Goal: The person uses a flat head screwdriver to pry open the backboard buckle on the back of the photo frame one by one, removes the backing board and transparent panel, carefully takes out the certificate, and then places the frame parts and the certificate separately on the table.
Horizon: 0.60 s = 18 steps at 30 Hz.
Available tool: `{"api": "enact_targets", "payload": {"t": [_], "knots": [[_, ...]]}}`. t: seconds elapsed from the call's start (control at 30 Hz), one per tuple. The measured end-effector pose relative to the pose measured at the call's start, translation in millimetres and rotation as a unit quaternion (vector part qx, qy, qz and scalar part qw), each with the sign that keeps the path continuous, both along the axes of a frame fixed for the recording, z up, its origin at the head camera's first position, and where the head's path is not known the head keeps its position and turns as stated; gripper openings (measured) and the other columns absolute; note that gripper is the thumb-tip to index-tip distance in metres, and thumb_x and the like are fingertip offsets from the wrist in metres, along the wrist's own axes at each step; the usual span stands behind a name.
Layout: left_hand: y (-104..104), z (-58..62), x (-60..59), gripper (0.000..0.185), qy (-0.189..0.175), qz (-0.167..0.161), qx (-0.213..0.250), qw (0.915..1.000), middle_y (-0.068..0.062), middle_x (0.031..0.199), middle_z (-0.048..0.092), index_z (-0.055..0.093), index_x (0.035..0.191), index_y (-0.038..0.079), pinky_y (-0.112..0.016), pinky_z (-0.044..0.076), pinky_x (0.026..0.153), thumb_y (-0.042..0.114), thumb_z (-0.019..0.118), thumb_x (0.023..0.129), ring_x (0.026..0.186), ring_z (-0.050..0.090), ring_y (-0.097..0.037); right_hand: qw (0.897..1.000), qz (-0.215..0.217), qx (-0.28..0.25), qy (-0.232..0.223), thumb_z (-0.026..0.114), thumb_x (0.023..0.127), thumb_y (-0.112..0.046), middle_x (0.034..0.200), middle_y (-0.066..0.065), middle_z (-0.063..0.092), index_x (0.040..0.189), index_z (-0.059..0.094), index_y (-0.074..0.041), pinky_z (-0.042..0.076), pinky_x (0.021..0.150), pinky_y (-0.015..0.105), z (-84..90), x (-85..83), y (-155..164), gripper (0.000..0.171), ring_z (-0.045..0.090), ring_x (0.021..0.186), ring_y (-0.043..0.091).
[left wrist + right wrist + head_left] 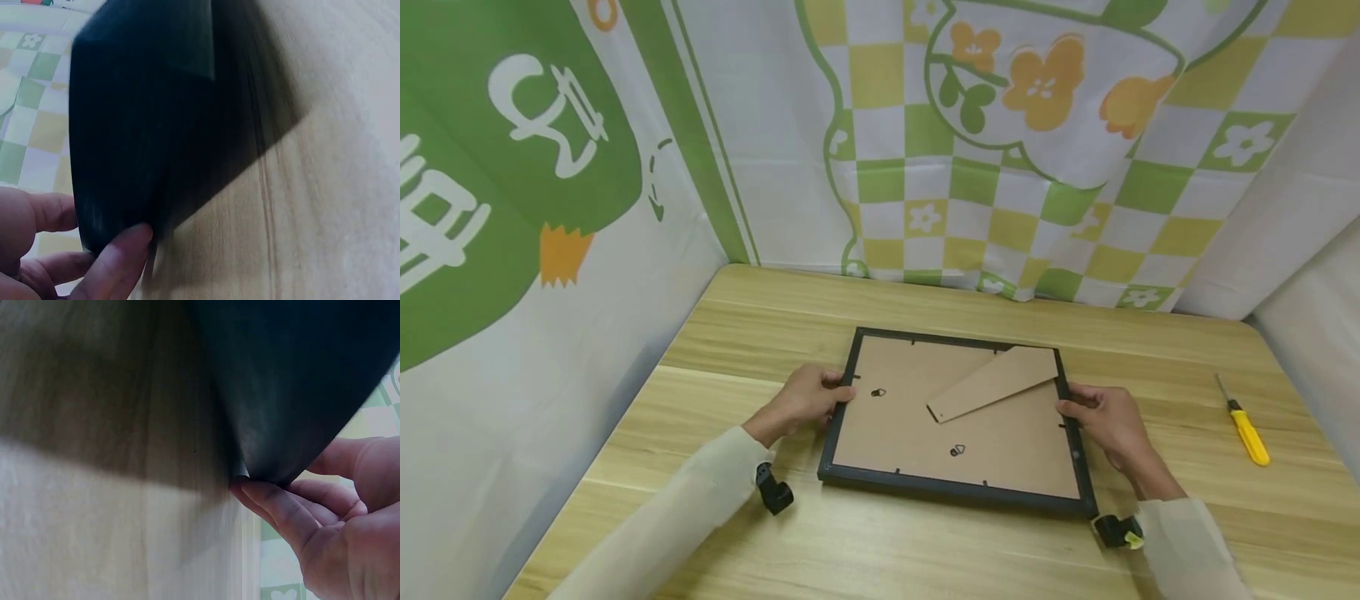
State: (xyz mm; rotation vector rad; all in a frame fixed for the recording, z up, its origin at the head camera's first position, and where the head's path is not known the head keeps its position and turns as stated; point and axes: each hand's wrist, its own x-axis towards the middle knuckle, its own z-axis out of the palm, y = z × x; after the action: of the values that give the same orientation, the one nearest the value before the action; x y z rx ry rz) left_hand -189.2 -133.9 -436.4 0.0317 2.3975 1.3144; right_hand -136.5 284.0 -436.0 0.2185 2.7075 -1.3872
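While the black picture frame (955, 492) lay face down in the lower middle of the head view, its brown backing board (925, 425) uppermost and the fold-out stand flap (996, 382) lying loose and askew across it, both hands held it by its short sides. The left hand (805, 402) had its fingers (119, 262) curled round the left rail, and the right hand (1108, 421) had its fingers (281, 509) hooked under the right rail with the thumb on top. The chief risk, as I judged it, was that the frame would slide or tip on the smooth wooden worktop (925, 550) if one side was lifted faster than the other; the loose flap could then swing, and the board, whose small retaining tabs looked partly turned, could drop out along with whatever lay behind it. The yellow-handled screwdriver (1247, 429), well apart at the right of the frame, could roll if the worktop was jolted. Much was hard to read: both wrist views were blurred and nearly filled by dark frame edge, so how far the edge was raised could not be told. The front of the frame and any glass were hidden, the two small hangers (957, 450) were too small to make out, and the patterned green and yellow cloth (985, 133) covered everything behind.
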Motion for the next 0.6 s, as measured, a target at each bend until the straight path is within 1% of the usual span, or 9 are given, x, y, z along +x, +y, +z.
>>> {"api": "enact_targets", "payload": {"t": [0.13,0.2,0.3,0.43,0.6], "knots": [[2.4,0.5,-1.1,0.028,0.028,-0.004,-0.036,0.999,-0.008,0.086,0.068,0.07,0.119,0.006,-0.026,0.053,0.053,0.019,0.063,0.096,0.062,0.059,-0.014,1.0,-0.006,0.013,0.004,0.064,0.093,-0.011,0.127,0.031,0.06,0.133,0.052,0.011,0.059,0.075,0.022,0.6,-0.5,-2.8,0.047,0.067,0.107,0.033],[4.0,1.1,-2.1,0.03,0.04,-0.008,-0.055,0.9976,-0.008,0.086,0.069,0.07,0.121,0.005,-0.023,0.048,0.051,0.02,0.062,0.096,0.06,0.056,-0.013,1.0,-0.01,0.024,0.006,0.064,0.093,-0.011,0.126,0.03,0.061,0.133,0.053,0.01,0.06,0.074,0.023,1.0,-0.9,-4.2,0.047,0.067,0.107,0.033],[5.6,1.0,-3.8,0.03,0.061,-0.016,-0.073,0.9953,-0.011,0.091,0.071,0.07,0.12,0.004,-0.021,0.045,0.05,0.019,0.062,0.095,0.061,0.056,-0.012,0.999,-0.018,0.036,0.005,0.064,0.093,-0.011,0.126,0.029,0.061,0.133,0.054,0.009,0.06,0.074,0.024,0.6,-1.5,-5.6,0.046,0.066,0.109,0.035],[7.6,-0.3,-5.1,0.029,0.081,-0.022,-0.088,0.9925,-0.014,0.101,0.073,0.07,0.119,0.003,-0.02,0.046,0.053,0.018,0.062,0.095,0.065,0.059,-0.013,0.999,-0.031,0.043,0.007,0.064,0.093,-0.011,0.125,0.03,0.062,0.133,0.054,0.009,0.061,0.072,0.026,-0.5,-1.7,-7.6,0.045,0.067,0.107,0.037],[10.5,-1.9,-5.4,0.028,0.096,-0.024,-0.107,0.9893,-0.013,0.098,0.074,0.071,0.116,0.002,-0.02,0.046,0.053,0.017,0.063,0.095,0.065,0.059,-0.013,0.998,-0.036,0.057,0.011,0.064,0.093,-0.011,0.123,0.03,0.062,0.132,0.055,0.009,0.061,0.072,0.029,-2.1,-0.5,-9.8,0.045,0.068,0.107,0.039]]}}
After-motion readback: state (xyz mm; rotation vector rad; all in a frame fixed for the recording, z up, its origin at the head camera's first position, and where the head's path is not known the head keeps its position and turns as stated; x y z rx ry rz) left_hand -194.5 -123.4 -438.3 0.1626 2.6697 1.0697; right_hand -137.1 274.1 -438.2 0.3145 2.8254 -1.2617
